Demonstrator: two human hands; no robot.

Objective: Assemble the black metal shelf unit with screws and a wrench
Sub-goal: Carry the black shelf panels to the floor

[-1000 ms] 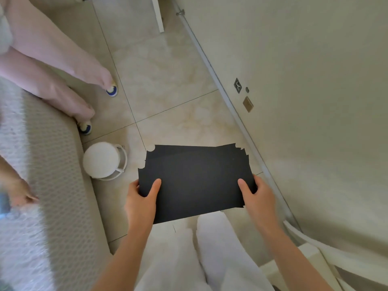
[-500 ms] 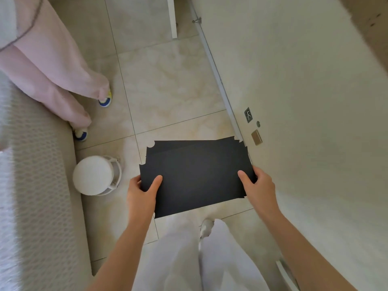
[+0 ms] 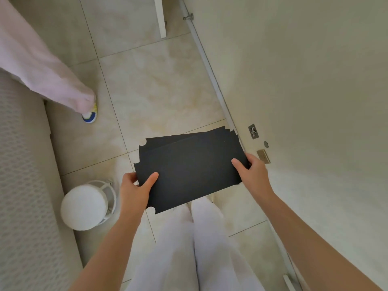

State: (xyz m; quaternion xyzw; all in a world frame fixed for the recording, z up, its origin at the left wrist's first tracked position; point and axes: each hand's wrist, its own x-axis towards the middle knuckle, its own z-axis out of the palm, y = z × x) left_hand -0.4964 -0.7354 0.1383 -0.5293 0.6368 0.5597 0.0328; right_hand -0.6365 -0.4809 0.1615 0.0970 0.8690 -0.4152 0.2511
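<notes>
The person is carrying the stack of black panels (image 3: 193,166) along the wall (image 3: 304,80), and the white stool (image 3: 84,206) is sitting lower in view than a second ago, so I judge parts are being moved, not fastened. The left hand (image 3: 134,190) and right hand (image 3: 253,175) are each pinching a short end, thumbs on top. The stack is hanging face-up over the floor (image 3: 159,85) before the knees, its long axis running left to right and its right end angling toward the wall.

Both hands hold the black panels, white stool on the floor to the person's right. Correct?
No: head view shows the white stool on the floor to the person's left. The left hand and right hand do both hold the black panels.
</notes>
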